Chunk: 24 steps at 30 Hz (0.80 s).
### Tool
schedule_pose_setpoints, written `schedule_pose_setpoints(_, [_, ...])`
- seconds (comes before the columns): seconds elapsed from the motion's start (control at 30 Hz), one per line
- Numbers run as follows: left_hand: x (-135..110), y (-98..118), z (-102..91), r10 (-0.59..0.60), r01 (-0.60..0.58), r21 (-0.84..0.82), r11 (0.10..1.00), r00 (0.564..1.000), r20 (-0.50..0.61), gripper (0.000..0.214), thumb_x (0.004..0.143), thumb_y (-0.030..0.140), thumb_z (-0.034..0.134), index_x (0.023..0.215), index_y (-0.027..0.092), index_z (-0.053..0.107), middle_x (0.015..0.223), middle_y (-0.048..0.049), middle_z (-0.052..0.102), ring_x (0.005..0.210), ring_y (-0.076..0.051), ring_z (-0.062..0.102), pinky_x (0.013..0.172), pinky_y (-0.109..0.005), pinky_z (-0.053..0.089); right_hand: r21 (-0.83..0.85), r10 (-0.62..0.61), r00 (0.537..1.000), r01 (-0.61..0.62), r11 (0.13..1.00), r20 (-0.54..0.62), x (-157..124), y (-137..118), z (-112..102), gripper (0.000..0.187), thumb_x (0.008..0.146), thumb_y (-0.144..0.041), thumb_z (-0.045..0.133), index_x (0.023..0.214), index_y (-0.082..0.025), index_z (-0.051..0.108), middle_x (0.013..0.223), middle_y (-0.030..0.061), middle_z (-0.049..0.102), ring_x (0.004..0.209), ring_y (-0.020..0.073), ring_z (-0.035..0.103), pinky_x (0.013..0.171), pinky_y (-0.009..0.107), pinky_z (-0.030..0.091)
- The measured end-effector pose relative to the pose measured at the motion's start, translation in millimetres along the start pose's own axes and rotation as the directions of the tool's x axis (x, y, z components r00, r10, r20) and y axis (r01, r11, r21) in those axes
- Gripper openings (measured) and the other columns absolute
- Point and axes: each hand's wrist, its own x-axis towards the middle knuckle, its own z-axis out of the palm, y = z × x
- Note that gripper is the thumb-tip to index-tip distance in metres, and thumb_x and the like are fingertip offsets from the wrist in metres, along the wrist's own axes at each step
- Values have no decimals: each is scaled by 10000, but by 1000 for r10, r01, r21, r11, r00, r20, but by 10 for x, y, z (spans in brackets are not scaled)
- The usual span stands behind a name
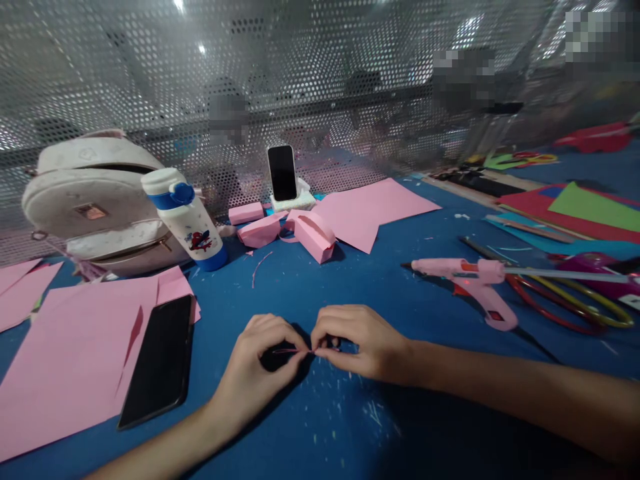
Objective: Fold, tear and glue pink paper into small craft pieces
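Over the blue table, my left hand [257,357] and my right hand [367,341] meet almost fingertip to fingertip. Both pinch a thin pink strip [287,351], probably paper, between thumb and forefinger. Part of the strip is hidden behind the fingers. To the right of my right hand lies a pink glue gun [477,275] with a small red light on its body. Beyond my hands are folded pink paper pieces [314,239] and a narrow curled pink scrap [260,267]. A dark phone [159,363] lies left of my left hand, partly over a pink paper sheet [75,353].
A white backpack [95,190] and a bottle [187,223] stand back left. Another phone [283,173] stands upright before a perforated metal screen [320,80]. Scissors [545,300] and coloured sheets [595,210] lie right. The glue gun's cable [537,343] passes near my right forearm.
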Motion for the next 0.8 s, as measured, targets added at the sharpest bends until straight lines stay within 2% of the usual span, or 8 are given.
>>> schedule_pose_setpoints(0.27, [-6,-6,0,-4,4,-14,1000,1000,-5,101,854,139,691,790,216,709,776,24,711,770,-168,631,773,-324,398,-37,-12,999,10,999,-35,2,-7,22,57,896,-152,597,867,-162,645,780,13,642,689,113,557,638,216,426])
schedule_pose_setpoints(0.53, [-25,7,-17,23,-23,-12,1000,999,-25,115,850,119,701,803,224,694,798,41,715,775,-150,632,785,-313,402,-60,-80,993,75,995,-91,-15,19,41,87,855,-98,589,813,-166,623,760,7,637,672,109,542,627,215,412])
schedule_pose_setpoints(0.8, [-26,0,-4,25,-25,-6,1000,999,-22,114,848,115,690,800,218,696,780,27,705,768,-161,633,772,-317,404,-56,-63,994,58,997,-94,-7,2,31,65,876,-133,605,829,-168,633,757,7,635,668,111,544,623,216,421])
